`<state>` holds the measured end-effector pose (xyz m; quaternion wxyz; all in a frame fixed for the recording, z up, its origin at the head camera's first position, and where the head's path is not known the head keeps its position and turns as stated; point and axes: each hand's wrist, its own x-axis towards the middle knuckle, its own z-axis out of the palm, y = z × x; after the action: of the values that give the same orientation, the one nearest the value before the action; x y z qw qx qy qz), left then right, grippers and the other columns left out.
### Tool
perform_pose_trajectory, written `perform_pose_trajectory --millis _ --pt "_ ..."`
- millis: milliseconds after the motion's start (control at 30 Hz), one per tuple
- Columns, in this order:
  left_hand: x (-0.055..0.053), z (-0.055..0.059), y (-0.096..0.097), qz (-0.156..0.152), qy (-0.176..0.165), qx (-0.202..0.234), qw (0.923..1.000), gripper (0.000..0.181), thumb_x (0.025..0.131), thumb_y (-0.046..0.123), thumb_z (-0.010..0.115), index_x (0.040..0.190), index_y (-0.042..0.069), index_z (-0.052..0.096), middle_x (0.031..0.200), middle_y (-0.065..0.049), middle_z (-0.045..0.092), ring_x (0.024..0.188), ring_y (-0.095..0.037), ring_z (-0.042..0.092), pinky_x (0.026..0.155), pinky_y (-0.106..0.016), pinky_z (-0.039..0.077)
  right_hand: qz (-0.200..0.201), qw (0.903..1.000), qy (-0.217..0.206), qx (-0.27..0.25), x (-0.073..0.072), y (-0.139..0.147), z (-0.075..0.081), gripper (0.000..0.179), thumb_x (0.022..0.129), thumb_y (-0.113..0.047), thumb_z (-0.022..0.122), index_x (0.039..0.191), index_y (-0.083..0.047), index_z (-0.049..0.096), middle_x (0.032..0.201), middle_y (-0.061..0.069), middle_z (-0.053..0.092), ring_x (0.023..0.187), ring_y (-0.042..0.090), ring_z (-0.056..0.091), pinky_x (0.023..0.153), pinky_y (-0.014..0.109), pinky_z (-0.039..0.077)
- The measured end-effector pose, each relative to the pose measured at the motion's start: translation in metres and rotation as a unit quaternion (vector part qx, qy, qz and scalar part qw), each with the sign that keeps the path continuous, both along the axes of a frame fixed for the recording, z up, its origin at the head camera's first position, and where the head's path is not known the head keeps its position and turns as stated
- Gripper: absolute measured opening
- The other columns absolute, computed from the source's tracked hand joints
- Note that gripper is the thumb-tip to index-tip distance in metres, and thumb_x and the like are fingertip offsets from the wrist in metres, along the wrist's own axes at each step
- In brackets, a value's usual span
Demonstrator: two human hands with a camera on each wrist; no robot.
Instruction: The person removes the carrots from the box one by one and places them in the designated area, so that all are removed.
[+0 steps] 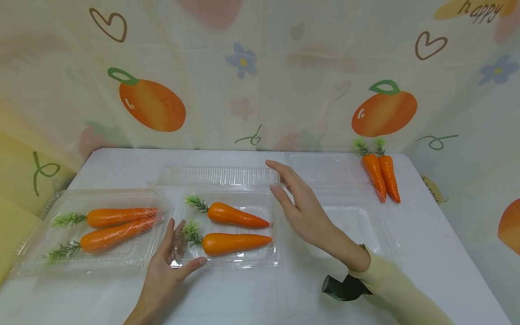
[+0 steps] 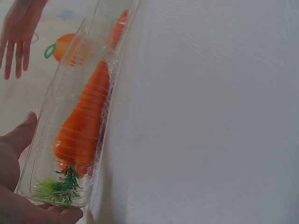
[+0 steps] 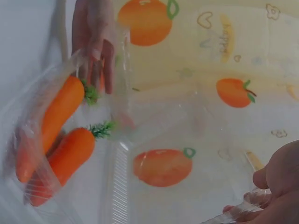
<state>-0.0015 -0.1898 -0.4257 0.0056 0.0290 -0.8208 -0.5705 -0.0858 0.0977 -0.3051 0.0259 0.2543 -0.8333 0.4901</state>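
While clamped by left hand (image 1: pixel 165 255) and, at lid (image 1: pixel 219 177), by right hand (image 1: pixel 305 212), treat box (image 1: pixel 227 263) as probably light, slippery, flexible; favour rim (image 1: pixel 277 246).

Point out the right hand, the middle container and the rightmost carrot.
Right hand (image 1: pixel 305 215): head view, on the back of the hand.
Middle container (image 1: pixel 243 261): head view, on its front wall.
Rightmost carrot (image 1: pixel 389 178): head view, on its orange body.
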Motion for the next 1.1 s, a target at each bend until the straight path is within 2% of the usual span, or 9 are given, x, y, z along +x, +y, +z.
perform_pose_trajectory --millis 100,300,500,700,833,1100 --pt "0.0 0.001 0.0 -0.002 -0.001 0.012 0.9999 0.112 0.079 0.012 0.082 0.158 0.018 0.003 0.16 -0.006 0.027 0.145 -0.03 0.021 0.102 0.002 0.02 -0.006 1.0 -0.002 -0.006 -0.007 0.0 0.005 0.043 0.104 -0.013 0.046 0.147 -0.006 0.041 0.15 0.007 0.043 0.135 0.028 0.043 0.108 0.049 0.041" --pt "0.0 0.002 -0.001 -0.008 -0.009 0.024 0.9996 0.111 0.079 0.012 0.082 0.158 0.017 0.004 0.161 -0.007 0.023 0.146 -0.03 0.02 0.103 0.001 0.02 -0.015 0.9997 -0.002 -0.02 -0.023 0.004 0.007 0.039 0.103 -0.01 0.047 0.142 -0.003 0.047 0.145 0.01 0.05 0.132 0.029 0.046 0.105 0.047 0.044" --pt "-0.001 0.002 -0.001 -0.007 -0.014 0.013 0.9998 0.111 0.079 0.015 0.082 0.158 0.015 0.004 0.161 -0.006 0.022 0.147 -0.029 0.016 0.102 0.003 0.018 -0.023 0.9988 -0.006 -0.042 -0.038 0.009 0.011 0.036 0.101 -0.013 0.055 0.136 -0.005 0.056 0.137 0.006 0.058 0.126 0.023 0.054 0.102 0.039 0.048" --pt "-0.001 0.0 -0.002 -0.002 -0.001 0.0 1.0 0.112 0.078 0.016 0.083 0.158 0.016 0.006 0.16 -0.005 0.026 0.145 -0.03 0.023 0.101 0.002 0.02 -0.022 0.9971 -0.029 -0.066 -0.058 0.013 0.012 0.035 0.098 -0.018 0.061 0.132 -0.009 0.062 0.132 0.005 0.061 0.119 0.016 0.059 0.1 0.034 0.05" --pt "-0.001 0.0 -0.001 0.001 0.0 0.0 1.0 0.111 0.078 0.014 0.083 0.158 0.015 0.007 0.16 -0.006 0.026 0.145 -0.031 0.023 0.101 0.002 0.019 -0.026 0.9956 -0.047 -0.077 -0.07 0.015 0.012 0.035 0.099 -0.022 0.06 0.133 -0.011 0.062 0.132 0.005 0.062 0.118 0.016 0.06 0.101 0.034 0.048" --pt "-0.001 0.003 0.001 0.01 -0.012 -0.004 0.9999 0.109 0.077 0.016 0.084 0.158 0.017 0.011 0.159 -0.008 0.027 0.144 -0.033 0.025 0.099 0.004 0.019 -0.034 0.9927 -0.062 -0.098 -0.093 0.012 0.011 0.036 0.101 -0.017 0.056 0.135 -0.005 0.058 0.135 0.011 0.059 0.119 0.022 0.059 0.098 0.031 0.05"
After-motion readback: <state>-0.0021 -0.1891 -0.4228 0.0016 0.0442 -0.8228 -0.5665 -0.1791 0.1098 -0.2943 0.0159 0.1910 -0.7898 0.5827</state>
